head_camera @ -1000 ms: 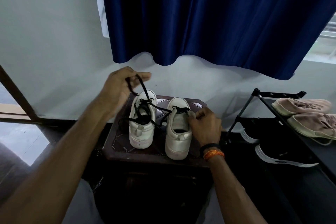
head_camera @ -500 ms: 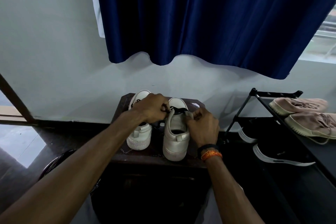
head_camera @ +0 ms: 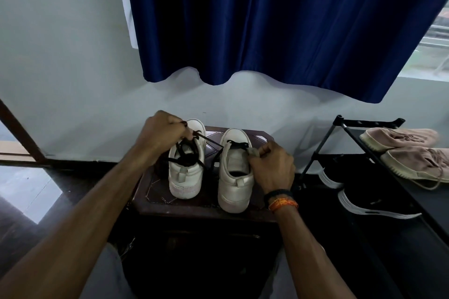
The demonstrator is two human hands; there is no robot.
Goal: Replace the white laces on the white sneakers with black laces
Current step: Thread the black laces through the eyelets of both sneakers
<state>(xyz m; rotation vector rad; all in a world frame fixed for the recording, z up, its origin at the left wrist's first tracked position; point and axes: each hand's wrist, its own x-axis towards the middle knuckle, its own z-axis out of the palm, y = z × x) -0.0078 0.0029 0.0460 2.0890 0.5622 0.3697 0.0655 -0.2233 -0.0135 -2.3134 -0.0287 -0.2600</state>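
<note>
**Relacing, right sneaker barely begun**

Black lace (head_camera: pixel 213 143) stretched taut from the right sneaker (head_camera: pixel 234 170) to the left hand (head_camera: pixel 162 132), which pinches its end, fingers curled; right hand (head_camera: pixel 271 167) grips that shoe's tongue beside the eyelets; only the toe-end crossing appears threaded, upper rows left to do; left sneaker (head_camera: pixel 185 172), just under the left hand, carries black lacing, loose and seemingly untied; no white laces visible; both shoes stand on a dark stool (head_camera: pixel 206 206); shoe rack (head_camera: pixel 364 128) beyond the right hand.
</note>
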